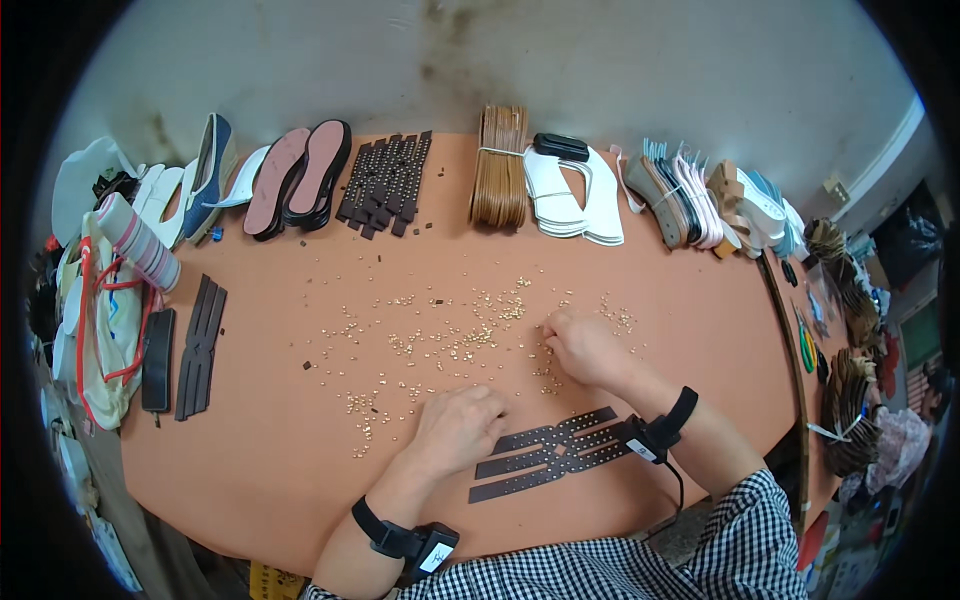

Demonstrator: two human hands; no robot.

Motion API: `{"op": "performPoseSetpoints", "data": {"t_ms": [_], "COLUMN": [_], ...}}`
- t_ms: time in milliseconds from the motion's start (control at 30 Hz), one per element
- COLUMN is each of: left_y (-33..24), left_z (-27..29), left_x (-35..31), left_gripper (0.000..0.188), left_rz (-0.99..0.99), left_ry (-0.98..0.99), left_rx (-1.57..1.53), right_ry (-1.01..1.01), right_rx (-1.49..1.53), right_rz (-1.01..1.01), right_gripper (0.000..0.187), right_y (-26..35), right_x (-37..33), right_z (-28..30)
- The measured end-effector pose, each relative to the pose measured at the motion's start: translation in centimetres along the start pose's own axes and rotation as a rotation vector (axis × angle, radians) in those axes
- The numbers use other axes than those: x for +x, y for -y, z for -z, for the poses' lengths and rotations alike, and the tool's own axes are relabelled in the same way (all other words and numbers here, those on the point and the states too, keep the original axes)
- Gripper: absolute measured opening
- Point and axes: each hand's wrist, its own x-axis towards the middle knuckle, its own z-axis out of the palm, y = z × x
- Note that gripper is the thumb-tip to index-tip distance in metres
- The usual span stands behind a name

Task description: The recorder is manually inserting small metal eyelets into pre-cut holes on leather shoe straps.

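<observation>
A dark studded strap piece (pixel 558 450), cut into several long strips joined at the middle, lies near the front of the table. Beside its upper left end rests my left hand (pixel 458 428), its fingers curled together; whatever they hold is hidden. Farther off and to the right, my right hand (pixel 585 348) reaches down to the tabletop with thumb and fingers pinched. Too little shows between its fingertips to name. Small gold studs (pixel 470 340) are scattered loosely around it and across the middle of the table.
On the orange table (pixel 270 470), plain dark straps (pixel 201 345) lie left beside a black case (pixel 158 360). Along the wall stand pink insoles (pixel 280 180), stacked studded strips (pixel 385 180), a brown bundle (pixel 498 165), white cut pieces (pixel 575 205) and shoe soles (pixel 680 200). Green-handled scissors (pixel 806 345) lie right.
</observation>
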Motion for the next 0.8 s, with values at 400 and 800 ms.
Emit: {"op": "performPoseSetpoints", "data": {"t_ms": [400,800], "left_y": [0.4,-0.1], "left_z": [-0.5,0.2], "left_x": [0.1,0.0], "left_gripper": [0.011,0.013], "left_rz": [-0.004,-0.023], "left_ry": [0.005,-0.01], "left_rx": [0.003,0.016], "right_ry": [-0.015,-0.088], "right_rx": [-0.585,-0.292], "right_rz": [0.273,0.126], "right_gripper": [0.014,0.016], "right_y": [2.3,1.6], "right_x": [0.1,-2.0], "right_z": [0.2,-0.4]}}
